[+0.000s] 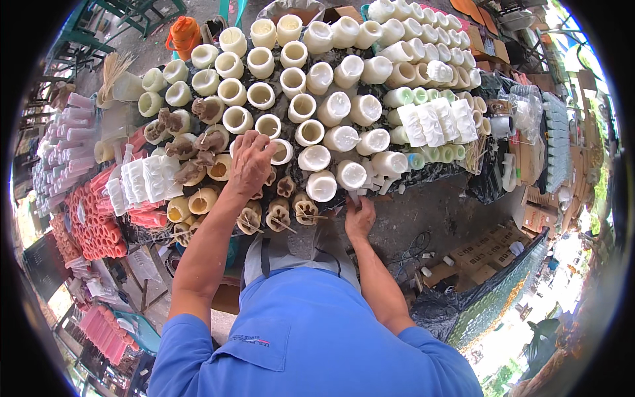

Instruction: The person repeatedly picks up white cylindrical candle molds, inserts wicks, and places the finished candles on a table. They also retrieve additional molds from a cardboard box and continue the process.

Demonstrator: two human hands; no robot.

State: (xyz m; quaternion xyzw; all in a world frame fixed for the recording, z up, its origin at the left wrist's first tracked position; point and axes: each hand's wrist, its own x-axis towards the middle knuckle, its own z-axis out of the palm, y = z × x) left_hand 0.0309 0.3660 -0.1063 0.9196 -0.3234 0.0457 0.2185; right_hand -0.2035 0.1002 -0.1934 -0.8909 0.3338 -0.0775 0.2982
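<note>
Many hollow, cream-white wax cups (262, 96) stand in rows on a dark-covered table in front of me. My left hand (250, 164) reaches in among them, its fingers curled down beside the rim of a cup (282, 151); whatever is between the fingertips is hidden. At the table's front edge my right hand (360, 218) is closed, thumb and fingers around a small greyish flat piece (354, 198) whose kind I cannot make out. Nearer me, several flower-shaped hollow wax pieces (278, 216) have thin sticks in them. White-filled wax cups (321, 186) stand close to my right hand.
Brown lumpy pieces (213, 140) sit on cups at left, near white folded wax pieces (149, 178). Pink cylinders (79, 132) and red-orange tubes (96, 225) stand farther left. An orange jug (184, 34) is behind. Flattened cardboard (479, 255) lies on the floor at right.
</note>
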